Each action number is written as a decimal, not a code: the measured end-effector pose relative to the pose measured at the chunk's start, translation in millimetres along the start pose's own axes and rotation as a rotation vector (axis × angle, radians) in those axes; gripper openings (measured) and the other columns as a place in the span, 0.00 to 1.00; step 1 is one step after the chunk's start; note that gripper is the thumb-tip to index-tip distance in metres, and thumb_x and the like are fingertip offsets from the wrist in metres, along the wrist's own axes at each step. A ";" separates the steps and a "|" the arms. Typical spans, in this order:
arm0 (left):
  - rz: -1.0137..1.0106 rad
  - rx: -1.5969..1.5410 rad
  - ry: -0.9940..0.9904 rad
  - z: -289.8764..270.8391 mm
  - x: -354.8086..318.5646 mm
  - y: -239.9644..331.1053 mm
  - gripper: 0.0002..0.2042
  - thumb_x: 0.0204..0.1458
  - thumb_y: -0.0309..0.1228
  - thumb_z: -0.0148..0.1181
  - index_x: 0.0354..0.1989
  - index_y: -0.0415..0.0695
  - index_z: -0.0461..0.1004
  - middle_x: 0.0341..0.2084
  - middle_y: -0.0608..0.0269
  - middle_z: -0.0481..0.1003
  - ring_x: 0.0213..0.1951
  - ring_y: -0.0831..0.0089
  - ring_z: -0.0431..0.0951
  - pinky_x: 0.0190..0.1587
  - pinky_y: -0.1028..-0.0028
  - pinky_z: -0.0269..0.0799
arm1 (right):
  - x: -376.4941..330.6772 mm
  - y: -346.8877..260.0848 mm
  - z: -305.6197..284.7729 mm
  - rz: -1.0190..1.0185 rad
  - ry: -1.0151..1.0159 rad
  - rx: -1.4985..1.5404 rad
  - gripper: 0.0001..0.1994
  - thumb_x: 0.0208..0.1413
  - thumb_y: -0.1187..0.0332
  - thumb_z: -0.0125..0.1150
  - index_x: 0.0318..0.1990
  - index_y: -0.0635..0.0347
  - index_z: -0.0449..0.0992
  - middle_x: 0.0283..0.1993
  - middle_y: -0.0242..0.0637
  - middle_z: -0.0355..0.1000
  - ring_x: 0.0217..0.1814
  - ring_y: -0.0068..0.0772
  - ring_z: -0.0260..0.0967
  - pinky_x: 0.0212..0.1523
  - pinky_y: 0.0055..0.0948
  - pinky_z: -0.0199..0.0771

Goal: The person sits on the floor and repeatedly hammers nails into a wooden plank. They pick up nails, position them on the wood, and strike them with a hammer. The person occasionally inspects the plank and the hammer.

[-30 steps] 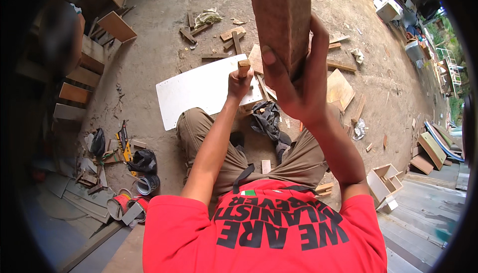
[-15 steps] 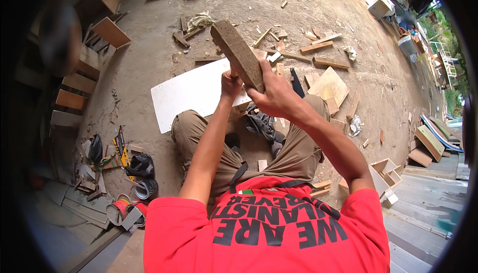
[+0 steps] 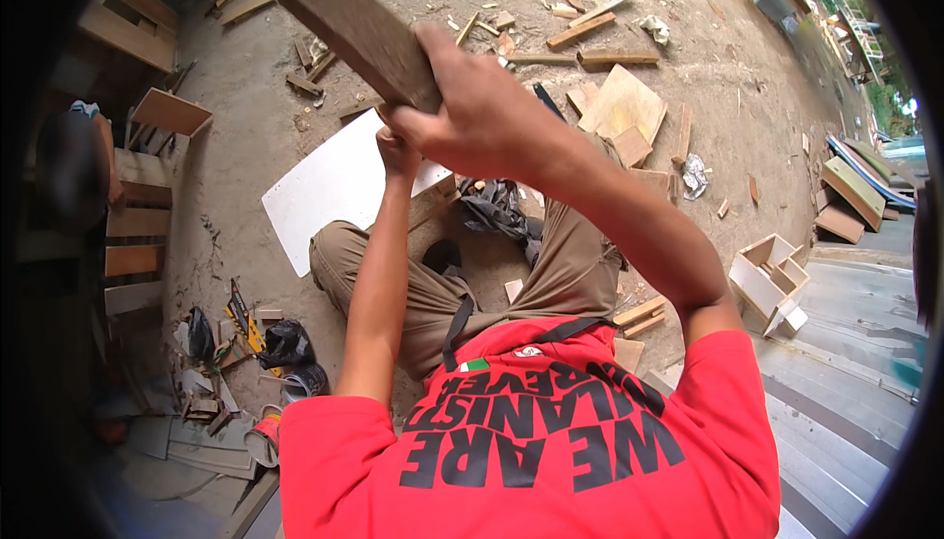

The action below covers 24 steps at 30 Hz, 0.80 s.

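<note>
My right hand (image 3: 472, 111) is wrapped round the near end of a thick brown wooden block (image 3: 354, 32). The block is raised and tilted, its far end pointing up and to the left. Just below it, my left hand (image 3: 398, 152) is closed in a fist over the edge of a white board (image 3: 320, 190). What that fist grips, if anything, is hidden. A piece of wood (image 3: 433, 203) shows under the board's near right edge, in front of my legs. Beside it lies a crumpled dark plastic bag (image 3: 495, 207).
Wood offcuts and a square plywood piece (image 3: 629, 106) lie on the dirt floor ahead. A yellow-and-black handsaw (image 3: 244, 318), black bags and cans (image 3: 264, 438) sit at left. A small compartmented wooden box (image 3: 770, 281) stands at right. Panels (image 3: 854, 193) lean beyond it.
My right hand has lifted the wooden block up and to the left, nearer the camera. My left hand stays closed at the board's edge. The whole view has shifted slightly.
</note>
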<state>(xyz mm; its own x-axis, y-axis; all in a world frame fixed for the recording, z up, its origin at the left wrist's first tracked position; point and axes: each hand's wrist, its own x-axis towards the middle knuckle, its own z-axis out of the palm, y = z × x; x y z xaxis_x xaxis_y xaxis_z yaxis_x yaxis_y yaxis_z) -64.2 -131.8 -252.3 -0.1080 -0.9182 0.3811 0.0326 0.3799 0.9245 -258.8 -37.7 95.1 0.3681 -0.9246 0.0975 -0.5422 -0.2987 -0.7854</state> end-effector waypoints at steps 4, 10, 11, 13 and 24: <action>-0.043 0.010 0.225 20.7 1.5 17.0 0.09 0.56 0.31 0.61 0.28 0.38 0.78 0.24 0.70 0.78 0.30 0.80 0.76 0.33 0.78 0.70 | 10.5 -26.5 1.7 -0.526 0.419 0.238 0.27 0.52 0.64 0.65 0.54 0.66 0.58 0.31 0.57 0.75 0.32 0.56 0.78 0.32 0.47 0.74; -0.049 0.027 0.254 27.2 5.3 22.0 0.09 0.55 0.30 0.59 0.25 0.40 0.74 0.22 0.70 0.74 0.29 0.81 0.73 0.33 0.77 0.67 | -2.3 31.8 29.6 -0.077 -0.028 -0.070 0.23 0.51 0.64 0.65 0.47 0.71 0.63 0.30 0.64 0.74 0.34 0.61 0.77 0.36 0.48 0.76; -0.045 0.037 0.259 25.7 8.9 22.5 0.09 0.55 0.30 0.59 0.24 0.40 0.73 0.22 0.70 0.74 0.28 0.81 0.72 0.32 0.77 0.67 | 2.0 12.7 12.9 -0.092 0.001 -0.028 0.23 0.51 0.64 0.64 0.47 0.71 0.63 0.30 0.64 0.74 0.34 0.61 0.77 0.36 0.48 0.77; -0.051 0.020 0.266 21.1 22.6 25.4 0.09 0.54 0.30 0.58 0.23 0.40 0.72 0.21 0.70 0.73 0.28 0.81 0.71 0.32 0.77 0.66 | 8.6 -24.4 -10.9 -0.180 0.186 0.070 0.25 0.49 0.64 0.66 0.47 0.71 0.62 0.25 0.61 0.73 0.32 0.62 0.77 0.32 0.49 0.76; -0.186 -0.016 0.317 28.0 8.2 78.3 0.12 0.53 0.28 0.55 0.18 0.43 0.64 0.18 0.71 0.66 0.26 0.82 0.65 0.31 0.77 0.61 | -10.6 30.6 -1.5 -0.061 0.147 0.177 0.24 0.52 0.62 0.64 0.51 0.67 0.63 0.32 0.56 0.74 0.34 0.54 0.76 0.37 0.42 0.74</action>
<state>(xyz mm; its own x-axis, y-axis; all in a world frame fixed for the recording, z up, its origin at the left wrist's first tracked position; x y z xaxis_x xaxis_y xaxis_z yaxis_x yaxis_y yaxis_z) -90.4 -106.5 -177.1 0.1993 -0.9617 0.1883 0.0575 0.2033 0.9774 -280.5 -37.3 71.0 0.2754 -0.9346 0.2253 -0.3766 -0.3205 -0.8692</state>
